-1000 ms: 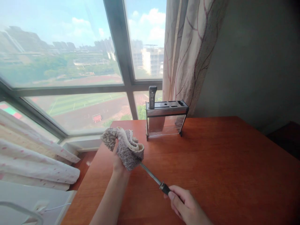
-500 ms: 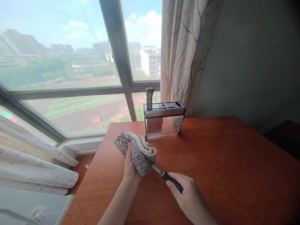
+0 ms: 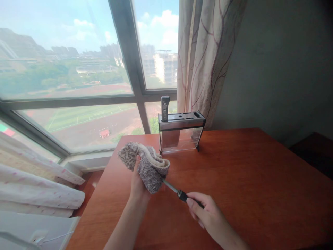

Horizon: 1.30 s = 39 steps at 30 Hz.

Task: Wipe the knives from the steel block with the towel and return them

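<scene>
Gripping a grey cloth point(image 3: 148, 169) around a steel rod point(image 3: 170, 186) — no readable writing.

rod point(image 3: 171, 186) — far end hidden inside cloth point(image 3: 149, 166) | handle mostly covered by right hand point(image 3: 205, 213) | both forearms cut off at bottom edge

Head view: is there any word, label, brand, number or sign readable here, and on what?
None can be read. The knife block, the handle standing in it, the cloth in the left hand and the rod's handle in the right hand show no legible print.
</scene>
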Motion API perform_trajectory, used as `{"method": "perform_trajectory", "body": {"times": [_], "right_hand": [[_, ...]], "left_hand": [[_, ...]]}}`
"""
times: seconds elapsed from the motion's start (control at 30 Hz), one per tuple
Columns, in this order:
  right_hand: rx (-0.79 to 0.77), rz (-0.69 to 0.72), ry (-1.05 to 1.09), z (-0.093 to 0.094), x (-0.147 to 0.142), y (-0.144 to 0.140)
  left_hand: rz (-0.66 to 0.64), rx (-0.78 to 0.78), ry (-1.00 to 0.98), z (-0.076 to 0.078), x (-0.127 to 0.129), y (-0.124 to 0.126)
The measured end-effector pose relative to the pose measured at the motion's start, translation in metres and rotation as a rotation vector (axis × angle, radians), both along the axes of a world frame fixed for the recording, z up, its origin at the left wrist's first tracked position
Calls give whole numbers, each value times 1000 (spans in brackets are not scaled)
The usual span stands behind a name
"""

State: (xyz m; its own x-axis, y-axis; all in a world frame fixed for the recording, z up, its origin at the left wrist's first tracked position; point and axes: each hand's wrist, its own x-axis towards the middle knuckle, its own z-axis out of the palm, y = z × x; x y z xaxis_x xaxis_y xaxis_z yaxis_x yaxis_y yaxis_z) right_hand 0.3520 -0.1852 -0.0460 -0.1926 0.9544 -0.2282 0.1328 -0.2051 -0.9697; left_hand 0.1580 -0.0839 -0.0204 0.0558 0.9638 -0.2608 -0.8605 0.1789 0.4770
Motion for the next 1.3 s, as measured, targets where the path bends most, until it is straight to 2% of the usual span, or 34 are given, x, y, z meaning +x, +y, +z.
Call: {"method": "perform_trajectory", "body": {"times": [0.1, 0.23, 0.4, 0.53, 0.67, 0.77, 0.9, 1.07, 1.17, 1.3], "right_hand": [[-34, -2, 41, -7, 12, -5], [-18, -86, 1, -16, 29, -15], [-56, -191, 137, -14, 33, -22], [-47, -197, 249, -8, 17, -17], [-105, -208, 315, -12, -8, -6], [-157, -216, 361, -17, -25, 3], [-123, -206, 347, -18, -37, 9], [-104, -164, 284, -21, -43, 7], [-32, -122, 192, -26, -45, -1], [32, -55, 85, -25, -42, -13]], "left_hand": [[92, 40, 21, 3, -22, 8], [159, 65, 69, 4, -42, 15], [221, 45, 73, -1, -39, 14], [90, -1, 25, -8, -21, 5], [-51, -54, -28, -14, 0, -7], [-181, -39, -61, -14, 11, -15], [-323, -35, -37, -10, 20, -21], [-257, -39, 5, -10, 21, -21], [-225, -44, 3, -6, 17, -17], [-71, -22, 12, 1, 0, -8]]}}
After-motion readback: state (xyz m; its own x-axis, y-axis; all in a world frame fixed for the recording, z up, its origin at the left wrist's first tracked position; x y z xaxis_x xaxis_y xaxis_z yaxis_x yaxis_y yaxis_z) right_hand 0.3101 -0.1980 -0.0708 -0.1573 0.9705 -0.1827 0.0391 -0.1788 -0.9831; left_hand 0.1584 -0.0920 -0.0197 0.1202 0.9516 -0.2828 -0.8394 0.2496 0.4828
